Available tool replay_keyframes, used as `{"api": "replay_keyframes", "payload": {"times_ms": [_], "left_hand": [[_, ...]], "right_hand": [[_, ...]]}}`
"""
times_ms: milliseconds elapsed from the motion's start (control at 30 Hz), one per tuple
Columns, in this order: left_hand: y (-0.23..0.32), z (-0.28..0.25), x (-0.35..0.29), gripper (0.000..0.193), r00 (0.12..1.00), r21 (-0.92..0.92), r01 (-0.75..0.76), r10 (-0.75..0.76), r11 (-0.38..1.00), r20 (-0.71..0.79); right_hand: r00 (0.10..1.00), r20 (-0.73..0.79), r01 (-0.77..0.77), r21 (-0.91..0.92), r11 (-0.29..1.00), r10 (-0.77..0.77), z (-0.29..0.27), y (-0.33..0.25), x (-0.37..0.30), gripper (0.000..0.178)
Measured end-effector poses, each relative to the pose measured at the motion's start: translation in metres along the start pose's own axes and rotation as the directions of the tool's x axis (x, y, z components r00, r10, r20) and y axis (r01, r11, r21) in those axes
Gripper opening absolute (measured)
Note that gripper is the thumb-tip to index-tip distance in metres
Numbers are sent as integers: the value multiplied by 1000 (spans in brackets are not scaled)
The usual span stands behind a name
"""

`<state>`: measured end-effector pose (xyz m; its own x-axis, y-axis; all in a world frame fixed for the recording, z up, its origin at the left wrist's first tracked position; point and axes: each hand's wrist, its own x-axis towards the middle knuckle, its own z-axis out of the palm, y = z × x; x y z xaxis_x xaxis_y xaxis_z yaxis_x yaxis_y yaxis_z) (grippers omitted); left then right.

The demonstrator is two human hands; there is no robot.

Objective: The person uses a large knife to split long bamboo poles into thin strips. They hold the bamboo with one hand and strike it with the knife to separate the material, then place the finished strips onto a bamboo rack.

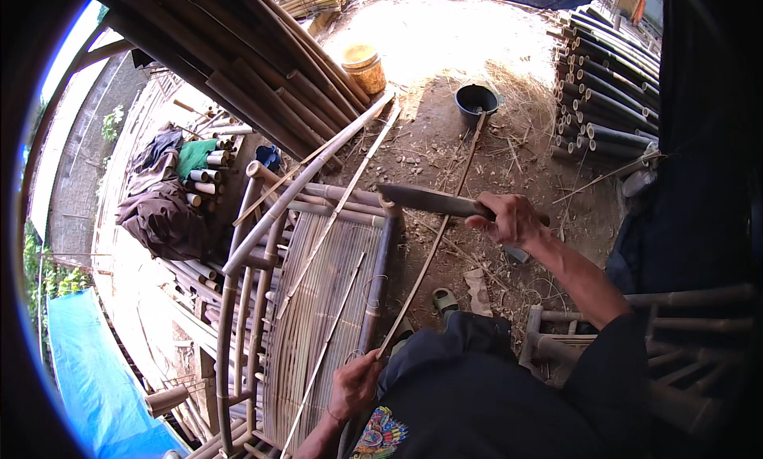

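Observation:
In my right hand (pixel 513 221) is a large knife (pixel 421 198), its broad dark blade pointing left, held level above a long bamboo strip. My fingers are wrapped round its handle. Lower down, my left hand (pixel 355 383) grips the near end of that bamboo strip (pixel 429 264), which runs away from me toward a dark bucket (pixel 477 100). Beside my left hand stands a bamboo bench (pixel 318 300) with a slatted top. Loose thin strips, one of them a pale strip (pixel 330 332), lie across the slats.
A bamboo pole (pixel 310 181) slants over the bench's far end. Stacked bamboo poles (pixel 608 85) rise at the far right, and dark poles (pixel 238 54) lean at the upper left. An orange-yellow bucket (pixel 363 68) stands on the dirt floor. Bamboo frames (pixel 675 324) are at my right.

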<state>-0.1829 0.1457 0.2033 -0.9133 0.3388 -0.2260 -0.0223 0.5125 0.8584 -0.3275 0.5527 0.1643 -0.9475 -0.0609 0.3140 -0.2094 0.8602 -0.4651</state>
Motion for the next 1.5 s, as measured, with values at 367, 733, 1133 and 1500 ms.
{"api": "replay_keyframes", "payload": {"times_ms": [367, 733, 1133, 1500], "left_hand": [[13, -4, 26, 42, 966, -360, 232, -171, 904, 192], [53, 26, 69, 38, 985, -463, 161, -116, 871, 126], [29, 3, 6, 37, 981, -433, 179, -125, 884, 151], [4, -9, -20, 38, 974, -370, 194, -134, 908, 183]], "right_hand": [[917, -19, -385, 221, 896, 399, -7, -8, -2, 71], [948, 27, -318, 97, 943, 317, 19, -90, -27, 65], [970, -121, -215, -33, 976, 210, 8, -30, -20, 70], [962, -95, 263, 45, 964, -258, 11, -46, -21, 66]]}}
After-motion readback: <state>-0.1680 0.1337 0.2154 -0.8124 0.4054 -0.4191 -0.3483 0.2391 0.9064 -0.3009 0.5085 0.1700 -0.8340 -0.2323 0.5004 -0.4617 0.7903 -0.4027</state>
